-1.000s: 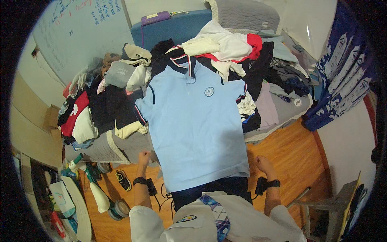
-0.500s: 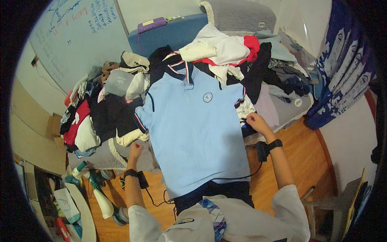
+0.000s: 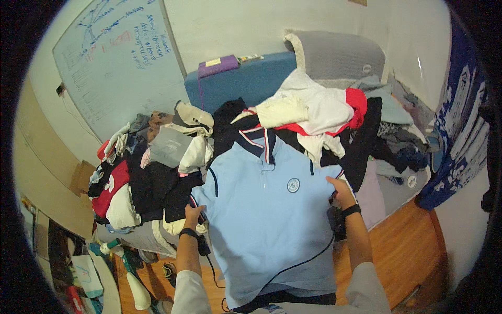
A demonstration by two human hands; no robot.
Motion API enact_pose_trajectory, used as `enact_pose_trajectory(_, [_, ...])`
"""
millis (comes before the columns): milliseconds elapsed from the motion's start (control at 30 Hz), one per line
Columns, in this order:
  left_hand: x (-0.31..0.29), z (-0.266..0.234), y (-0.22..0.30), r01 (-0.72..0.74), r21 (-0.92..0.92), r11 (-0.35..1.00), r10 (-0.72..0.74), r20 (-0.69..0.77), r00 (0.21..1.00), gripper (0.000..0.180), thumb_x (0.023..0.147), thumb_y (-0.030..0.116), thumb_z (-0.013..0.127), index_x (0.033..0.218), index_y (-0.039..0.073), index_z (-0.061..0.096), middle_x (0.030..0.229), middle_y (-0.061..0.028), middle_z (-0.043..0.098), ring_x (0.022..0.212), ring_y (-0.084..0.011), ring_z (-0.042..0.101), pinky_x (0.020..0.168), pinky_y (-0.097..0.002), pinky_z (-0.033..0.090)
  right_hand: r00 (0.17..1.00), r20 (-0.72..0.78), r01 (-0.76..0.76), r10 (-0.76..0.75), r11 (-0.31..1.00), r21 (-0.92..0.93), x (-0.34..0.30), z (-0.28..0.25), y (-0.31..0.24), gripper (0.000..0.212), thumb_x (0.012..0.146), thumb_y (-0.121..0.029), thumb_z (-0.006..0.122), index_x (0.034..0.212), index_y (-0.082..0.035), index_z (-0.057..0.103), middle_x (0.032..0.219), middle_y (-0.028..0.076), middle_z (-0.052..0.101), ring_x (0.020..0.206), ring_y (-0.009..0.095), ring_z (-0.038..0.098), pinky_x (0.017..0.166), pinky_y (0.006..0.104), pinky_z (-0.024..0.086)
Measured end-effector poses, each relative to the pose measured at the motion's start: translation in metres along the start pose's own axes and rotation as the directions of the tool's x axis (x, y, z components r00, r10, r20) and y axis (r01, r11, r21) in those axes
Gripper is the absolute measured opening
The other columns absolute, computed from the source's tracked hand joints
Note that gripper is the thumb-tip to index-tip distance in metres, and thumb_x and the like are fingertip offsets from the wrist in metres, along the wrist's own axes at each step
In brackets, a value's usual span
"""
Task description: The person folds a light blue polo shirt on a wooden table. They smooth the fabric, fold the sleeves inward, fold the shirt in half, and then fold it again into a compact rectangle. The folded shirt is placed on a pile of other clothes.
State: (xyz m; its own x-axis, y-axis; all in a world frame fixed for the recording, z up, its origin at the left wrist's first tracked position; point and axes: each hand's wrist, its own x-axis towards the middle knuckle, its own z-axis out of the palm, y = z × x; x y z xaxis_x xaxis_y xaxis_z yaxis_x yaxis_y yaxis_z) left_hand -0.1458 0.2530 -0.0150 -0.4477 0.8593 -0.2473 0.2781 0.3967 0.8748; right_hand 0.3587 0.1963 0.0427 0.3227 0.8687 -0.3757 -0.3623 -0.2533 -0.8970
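A light blue polo shirt is spread out before me, front side up. Its dark collar has red and white stripes, and a round badge sits on the chest. My left hand is closed on the cuff of the sleeve at the left. At the other sleeve, my right hand grips the striped edge, thumb on top. The collar end reaches up against the heaped clothes, while the hem hangs toward my body. Each wrist wears a black band with a small box, and a black cable crosses the shirt.
Behind the shirt, a sofa bears heaped clothes: a white and red garment, a grey one, and several black ones. A whiteboard stands at the left, a blue and white curtain at the right. Shoes lie on the wooden floor.
Both hands have moved from beside the shirt onto its sleeves and taken hold of them. The whole scene has shifted lower and to the right in the picture.
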Motion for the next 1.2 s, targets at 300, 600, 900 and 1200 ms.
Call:
enact_pose_trajectory(300, [0.037,-0.008,-0.056,-0.099,0.020,0.995,0.101,-0.155,0.983,0.037,0.068,-0.001,0.056,0.103,0.000,0.044,0.092,-0.0112,0.053,0.078,-0.0201,0.053,0.063,-0.0321,0.044,0.883,-0.265,0.398,-0.388,0.917,-0.015,0.027,-0.030,0.026,0.021,0.068,0.002,0.052,0.088,-0.003,0.048,0.080,0.003,0.052,0.071,0.013,0.049,0.064,0.0248,0.038])
enact_pose_trajectory(600, [0.019,-0.022,-0.031,0.072,-0.022,0.997,-0.073,-0.032,0.997,0.038,0.060,0.008,0.067,0.090,-0.008,0.049,0.086,-0.0133,0.055,0.074,-0.0194,0.051,0.064,-0.0313,0.042,0.975,-0.110,0.214,-0.192,0.947,0.242,0.031,-0.035,0.029,0.050,0.070,-0.025,0.062,0.110,-0.006,0.040,0.100,0.006,0.048,0.089,0.018,0.045,0.076,0.0308,0.037])
enact_pose_trajectory(900, [0.053,-0.025,-0.061,0.011,-0.042,0.999,-0.011,0.005,1.000,0.082,0.062,0.021,0.069,0.120,-0.010,0.020,0.102,-0.0215,0.046,0.080,-0.0245,0.052,0.056,-0.0363,0.046,0.967,-0.194,0.196,-0.167,0.971,0.138,0.031,-0.017,0.032,0.044,0.070,-0.017,0.062,0.108,-0.007,0.043,0.095,0.005,0.052,0.085,0.017,0.049,0.074,0.0287,0.039])
enact_pose_trajectory(1200, [0.008,-0.027,-0.026,0.047,0.401,0.915,0.007,-0.132,0.991,0.060,0.066,0.024,0.064,0.109,-0.008,0.038,0.108,-0.0212,0.045,0.098,-0.0273,0.046,0.078,-0.0344,0.039,0.904,0.067,0.424,-0.422,0.906,-0.014,0.008,-0.022,0.010,0.021,0.074,-0.013,0.053,0.092,-0.002,0.053,0.086,0.008,0.056,0.077,0.019,0.053,0.067,0.0293,0.042])
